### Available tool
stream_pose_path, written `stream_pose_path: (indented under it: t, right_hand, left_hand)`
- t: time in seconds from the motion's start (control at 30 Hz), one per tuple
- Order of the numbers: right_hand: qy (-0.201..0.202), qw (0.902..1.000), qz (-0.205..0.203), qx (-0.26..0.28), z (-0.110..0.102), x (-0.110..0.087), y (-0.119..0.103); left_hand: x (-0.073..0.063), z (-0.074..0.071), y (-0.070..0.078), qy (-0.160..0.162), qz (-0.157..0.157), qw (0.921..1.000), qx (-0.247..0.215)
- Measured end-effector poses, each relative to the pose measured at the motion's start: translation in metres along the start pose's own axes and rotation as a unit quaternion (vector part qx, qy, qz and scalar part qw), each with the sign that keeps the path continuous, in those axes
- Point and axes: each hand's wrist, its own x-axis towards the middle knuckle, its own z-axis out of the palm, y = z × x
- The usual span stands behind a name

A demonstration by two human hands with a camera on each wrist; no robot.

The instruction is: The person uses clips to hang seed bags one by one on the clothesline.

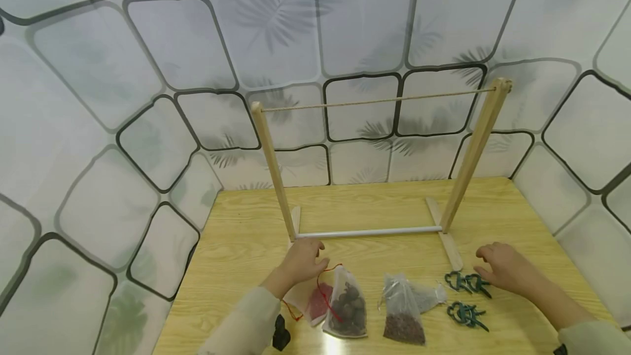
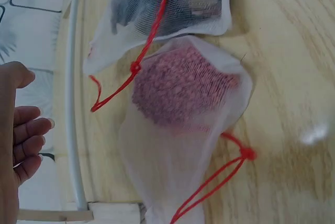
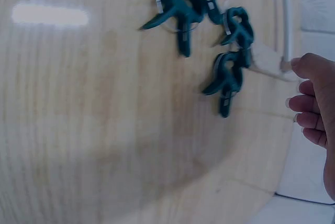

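In the head view my left hand [image 1: 303, 261] hovers with loosely bent fingers, nothing in its grasp. Just below it lies a white mesh bag of pink granules [image 1: 320, 303] with a red drawstring [image 2: 209, 179]. Beside that bag is another mesh bag [image 1: 349, 311], holding dark round lumps. My right hand [image 1: 508, 268] hangs relaxed and holds nothing, close to the green plant clips [image 1: 465, 314], which lie in two groups. Between the hands sit a clear bag of brown granules [image 1: 404, 328] and a second clear bag [image 1: 428, 296], partly hidden behind it.
A wooden frame [image 1: 475, 152] stands behind the bags, with a cord [image 1: 374, 102] strung between its post tops and a white rod [image 1: 370, 232] low down. Patterned cloth walls [image 1: 365, 26] enclose the wood-grain table [image 1: 236, 234] on the back and sides.
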Motion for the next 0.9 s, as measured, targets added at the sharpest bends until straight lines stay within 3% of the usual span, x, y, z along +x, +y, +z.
stream_pose_path:
  t: [0.2, 0.33, 0.57, 0.8, 0.9]
  right_hand:
    - [-0.07, 0.9963, 0.049, 0.001, 0.009, -0.021, 0.0]
    - [-0.093, 0.9937, 0.062, 0.011, 0.012, -0.032, 0.002]
    - [-0.034, 0.9992, 0.023, 0.001, 0.027, -0.059, 0.001]
    - [0.004, 0.9993, 0.03, 0.023, 0.034, -0.067, -0.002]
    - [0.01, 0.999, 0.034, 0.027, 0.034, -0.069, -0.004]
  left_hand:
    - [0.004, 0.016, 0.005, -0.052, -0.017, 0.9984, -0.014]
    - [0.006, 0.022, 0.008, -0.082, -0.038, 0.9951, -0.04]
    - [0.001, 0.027, 0.015, -0.108, -0.039, 0.9921, -0.051]
    - [0.002, 0.03, 0.017, -0.127, -0.064, 0.9892, -0.033]
    - [0.005, 0.034, 0.016, -0.146, -0.081, 0.9843, -0.056]
